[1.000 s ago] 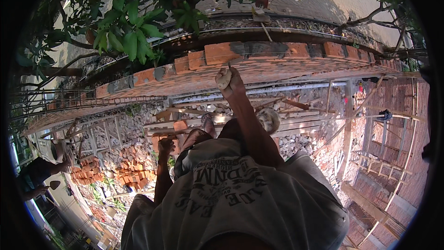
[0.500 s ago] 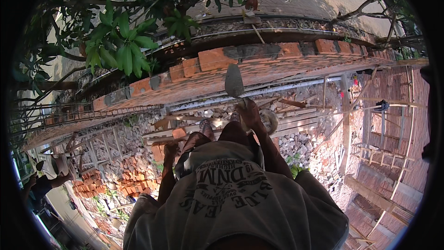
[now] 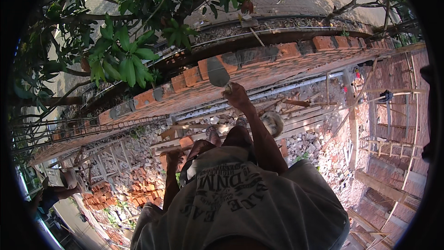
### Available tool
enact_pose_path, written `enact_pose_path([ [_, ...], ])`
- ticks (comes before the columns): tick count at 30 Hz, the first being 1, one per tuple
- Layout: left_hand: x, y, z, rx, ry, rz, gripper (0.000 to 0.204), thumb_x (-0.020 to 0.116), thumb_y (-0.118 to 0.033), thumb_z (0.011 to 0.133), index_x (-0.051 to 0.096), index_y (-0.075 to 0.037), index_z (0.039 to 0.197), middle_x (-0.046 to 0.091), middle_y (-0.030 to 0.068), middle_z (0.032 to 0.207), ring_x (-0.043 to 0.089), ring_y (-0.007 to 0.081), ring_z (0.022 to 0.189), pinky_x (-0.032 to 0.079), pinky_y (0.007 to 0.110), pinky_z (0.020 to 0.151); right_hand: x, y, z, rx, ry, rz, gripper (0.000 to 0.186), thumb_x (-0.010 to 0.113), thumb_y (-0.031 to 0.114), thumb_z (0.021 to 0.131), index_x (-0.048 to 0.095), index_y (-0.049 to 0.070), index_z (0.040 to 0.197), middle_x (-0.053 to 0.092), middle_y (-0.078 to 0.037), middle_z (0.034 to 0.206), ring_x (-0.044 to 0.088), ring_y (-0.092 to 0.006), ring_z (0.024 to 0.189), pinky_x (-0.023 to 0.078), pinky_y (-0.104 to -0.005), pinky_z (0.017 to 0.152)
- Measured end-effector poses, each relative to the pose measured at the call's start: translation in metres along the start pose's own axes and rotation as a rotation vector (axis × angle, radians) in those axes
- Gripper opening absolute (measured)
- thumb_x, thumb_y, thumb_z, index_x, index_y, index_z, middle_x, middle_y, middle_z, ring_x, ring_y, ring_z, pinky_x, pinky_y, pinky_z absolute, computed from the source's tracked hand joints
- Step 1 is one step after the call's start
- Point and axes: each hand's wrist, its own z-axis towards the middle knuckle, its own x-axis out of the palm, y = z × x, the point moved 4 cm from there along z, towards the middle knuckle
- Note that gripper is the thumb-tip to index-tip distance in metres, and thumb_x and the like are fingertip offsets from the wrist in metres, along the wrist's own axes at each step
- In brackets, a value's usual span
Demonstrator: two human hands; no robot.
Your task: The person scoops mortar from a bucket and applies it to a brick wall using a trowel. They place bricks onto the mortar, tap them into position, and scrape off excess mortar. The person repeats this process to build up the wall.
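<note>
My right hand (image 3: 236, 97) is closed round the handle of a pointed trowel (image 3: 217, 71). Its grey blade points away from me and overlaps the top edge of the brick wall (image 3: 286, 65) in view; whether it touches is unclear. Orange bricks and grey mortar patches (image 3: 249, 57) line the wall's top. Down at my left side hangs my left hand (image 3: 174, 157), in shade near a loose brick (image 3: 186, 142); its fingers are too dark to read. A round bucket (image 3: 272, 124) with pale rims stands right of my legs.
Wooden planks (image 3: 300, 121) run beneath me, with rubble (image 3: 303, 146) below. A brick pile (image 3: 143, 187) lies at lower left, near another person (image 3: 51, 196). Leafy branches (image 3: 125, 55) reach over the wall's left part. Bamboo scaffolding (image 3: 388, 146) stands at right.
My right hand and the trowel have moved forward and left, bringing the blade over the wall's top edge. My left hand has shifted slightly, and the whole view has tilted a little.
</note>
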Motion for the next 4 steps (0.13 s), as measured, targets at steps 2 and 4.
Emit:
enact_pose_path([
  [2,-0.006,0.007,0.0,-0.015,0.027,-0.057,0.022,0.059,-0.026,0.09,0.062,-0.005,0.087,0.062,0.0075,0.065,0.056,0.0176,0.044,0.042,0.028,0.037,-0.009,-0.012,0.005,0.051,-0.025,0.093,0.024,0.069,0.018,0.08,0.061,0.0,0.095,0.061,-0.008,0.07,0.061,-0.0174,0.064,0.049,-0.0363,0.059],
  [4,-0.012,0.016,0.006,-0.05,0.018,0.021,0.026,0.061,-0.029,0.089,0.062,-0.003,0.096,0.065,0.0096,0.072,0.057,0.0185,0.045,0.044,0.027,0.038,-0.016,-0.026,0.01,0.135,0.022,0.061,0.021,0.069,0.018,0.081,0.063,0.004,0.096,0.064,-0.005,0.073,0.063,-0.0162,0.064,0.052,-0.0341,0.061],
])
